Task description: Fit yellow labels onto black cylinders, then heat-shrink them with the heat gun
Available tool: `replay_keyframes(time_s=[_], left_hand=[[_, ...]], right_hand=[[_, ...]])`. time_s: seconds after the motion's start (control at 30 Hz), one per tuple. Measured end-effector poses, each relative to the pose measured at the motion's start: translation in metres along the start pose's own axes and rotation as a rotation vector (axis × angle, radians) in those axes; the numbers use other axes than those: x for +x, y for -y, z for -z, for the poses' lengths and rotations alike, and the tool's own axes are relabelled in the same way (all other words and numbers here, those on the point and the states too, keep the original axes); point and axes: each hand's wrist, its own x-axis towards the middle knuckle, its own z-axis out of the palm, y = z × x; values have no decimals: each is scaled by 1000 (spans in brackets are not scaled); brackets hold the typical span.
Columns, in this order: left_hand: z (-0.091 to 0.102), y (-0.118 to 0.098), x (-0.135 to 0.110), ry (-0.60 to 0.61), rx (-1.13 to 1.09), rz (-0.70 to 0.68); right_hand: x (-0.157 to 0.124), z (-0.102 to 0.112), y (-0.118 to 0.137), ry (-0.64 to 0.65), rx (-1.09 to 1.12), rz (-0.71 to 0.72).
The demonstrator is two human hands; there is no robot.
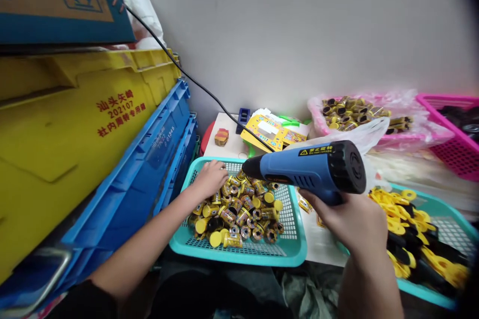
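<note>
My right hand (357, 219) is wrapped round the handle of a blue heat gun (299, 167) with a black rear cap and a black nozzle. Its nozzle points left, above a turquoise basket (239, 257). Many small printed cylinders with yellow lids (243, 207) lie loose and jumbled in this basket. Over the basket's far left part, my left hand (212, 178) reaches down with bent fingers, close to the nozzle. Those fingertips are hidden, and what they hold, if anything, cannot be made out.
Yellow (75, 144) and blue crates (149, 154) form a stack at left. A black cord (202, 87) crosses above the table. Yellow printed card (264, 129) lies behind the basket. At right stand a pink tray of cylinders (352, 112) and a basket of yellow and black parts (419, 239).
</note>
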Motion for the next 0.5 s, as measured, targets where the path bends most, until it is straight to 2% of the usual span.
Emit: replay_keyframes(time_s=[0.17,0.27,0.5], left_hand=[[-8,-14,32,119,7,-63],[-19,-21,45,186,35,-56],[-25,-24,40,216,47,-47]], right_hand=[[-3,14,-19,69,-14,-124],[-7,22,-33,51,-34,-158],[-21,21,-48,20,8,-174]])
